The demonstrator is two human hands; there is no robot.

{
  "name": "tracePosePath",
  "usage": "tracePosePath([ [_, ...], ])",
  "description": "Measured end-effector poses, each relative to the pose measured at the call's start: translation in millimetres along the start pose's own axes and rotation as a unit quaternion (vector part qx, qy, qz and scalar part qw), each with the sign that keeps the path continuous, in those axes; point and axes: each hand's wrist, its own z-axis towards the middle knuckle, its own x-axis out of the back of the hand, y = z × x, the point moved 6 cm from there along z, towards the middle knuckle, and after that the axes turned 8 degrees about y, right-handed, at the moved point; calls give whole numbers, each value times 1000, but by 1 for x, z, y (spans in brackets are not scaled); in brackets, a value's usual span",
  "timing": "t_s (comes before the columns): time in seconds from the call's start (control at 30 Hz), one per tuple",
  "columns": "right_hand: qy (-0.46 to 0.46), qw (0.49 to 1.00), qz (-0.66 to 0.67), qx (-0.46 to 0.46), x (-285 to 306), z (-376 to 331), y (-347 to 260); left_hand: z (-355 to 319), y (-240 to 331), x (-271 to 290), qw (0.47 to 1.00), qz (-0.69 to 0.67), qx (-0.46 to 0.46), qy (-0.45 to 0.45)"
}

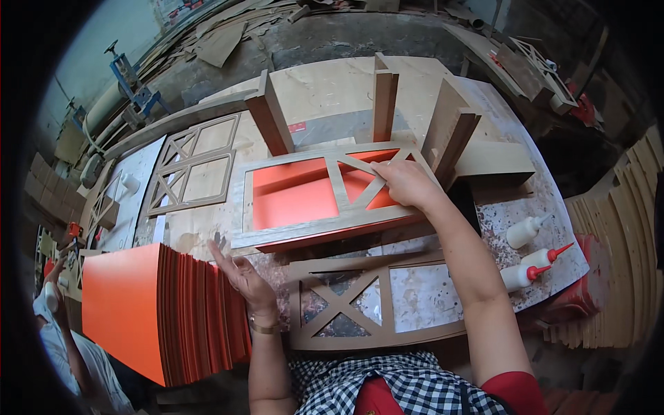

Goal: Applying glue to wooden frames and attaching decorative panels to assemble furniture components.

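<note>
A grey-brown wooden frame with X-shaped bars (288, 225) lies on top of an orange-faced panel (294, 194) in the middle of the table. My right hand (409, 183) is over its right part, fingers curled and pressed together at the crossing of the bars. Some fingertips are hidden under the hand. My left hand (250, 282) is raised with its fingers apart, holding nothing. It is beside a tall stack of orange-faced panels (124, 304). Nearer to me, a second X-barred frame (389, 304) lies at the table's front edge.
Brown wooden posts (271, 121) stand behind the panel. More frames (195, 166) lie at the left. White glue bottles (523, 232), some red-tipped, are at the right edge. A co-worker's arm (66, 325) shows at far left. Curved boards (615, 235) are stacked at right.
</note>
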Motion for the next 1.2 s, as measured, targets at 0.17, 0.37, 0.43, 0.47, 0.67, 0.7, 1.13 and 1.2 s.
tracePosePath([
  [0.17, 8, 1000, -16, 15, -10, 4, 6, 8, -17, -27, 988, -18, 102, -117],
  [0.37, -30, 998, -46, -19, -10, 7, 7, 11, -35, -41, 973, -46, 171, -150],
  [0.43, 2, 999, -29, -13, -8, 7, 6, 13, -38, -41, 978, -68, 143, -138],
  [0.47, 0, 1000, -29, -13, -10, 4, 8, 11, -42, -41, 977, -67, 145, -138],
  [0.67, 203, 975, -72, 52, -9, -12, 20, 2, -57, -39, 983, -5, 82, -162],
  [0.7, 213, 973, -73, 53, -10, -12, 21, 1, -58, -39, 984, 7, 68, -162],
  [1.13, 158, 983, 82, -41, -36, -17, 41, -7, -65, -36, 981, 17, 35, -192],
  [1.2, 180, 977, 107, -42, -37, -17, 40, -7, -67, -37, 980, 29, 34, -196],
])
